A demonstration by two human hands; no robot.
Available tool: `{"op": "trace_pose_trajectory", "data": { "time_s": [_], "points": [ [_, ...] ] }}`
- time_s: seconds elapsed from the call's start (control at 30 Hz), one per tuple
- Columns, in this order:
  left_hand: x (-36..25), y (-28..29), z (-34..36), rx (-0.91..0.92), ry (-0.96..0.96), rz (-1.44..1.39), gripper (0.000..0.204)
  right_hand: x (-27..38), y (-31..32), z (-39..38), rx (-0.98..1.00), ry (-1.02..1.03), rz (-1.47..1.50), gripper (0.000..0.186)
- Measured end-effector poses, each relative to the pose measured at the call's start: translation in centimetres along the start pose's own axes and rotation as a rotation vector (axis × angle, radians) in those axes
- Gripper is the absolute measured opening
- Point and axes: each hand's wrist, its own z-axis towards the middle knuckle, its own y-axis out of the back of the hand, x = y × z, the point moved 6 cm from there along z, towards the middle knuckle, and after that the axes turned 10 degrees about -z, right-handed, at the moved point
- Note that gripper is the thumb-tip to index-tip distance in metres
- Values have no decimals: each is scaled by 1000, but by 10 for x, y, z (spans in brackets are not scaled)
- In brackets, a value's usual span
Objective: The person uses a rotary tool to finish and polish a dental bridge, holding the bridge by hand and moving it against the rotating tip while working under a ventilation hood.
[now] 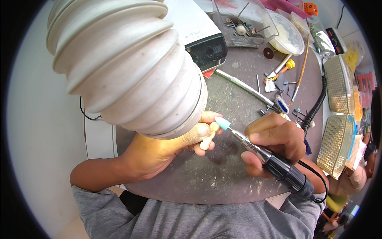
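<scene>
A small, knobbly, pale-yellow piece [206, 143] is pinched between the thumb and fingers of my left hand [159, 153]; its exact kind I cannot tell. My right hand [274, 137] grips a rotary handpiece [282, 166], silver at the front and black at the back, slanting up to the left. On its thin shank sits a pale-blue cone-shaped polishing point [222, 123]. The cone lies against or right beside the upper end of the yellow piece. Part of my left hand is hidden under the mouth of a white ribbed suction hose [131, 63].
Behind my hands stand a white box with a dark front [207, 51], a clear tray of bits [248, 38] and a round tub [288, 36]. A metal-handled tool [244, 86], paintbrush [301, 71] and coiled cord [317, 103] lie rightward. Mesh baskets [336, 145] and another person [348, 182] are far right.
</scene>
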Motion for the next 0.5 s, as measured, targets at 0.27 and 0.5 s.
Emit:
{"op": "trace_pose_trajectory", "data": {
  "time_s": [0.27,0.5],
  "points": [
    [0,1,0,-22,-5,-5,30,2,-2,2,131,13,-8,37],
    [-1,3,1,-78,-32,30,30,4,-4,1,167,62,-4,36]
  ]
}}
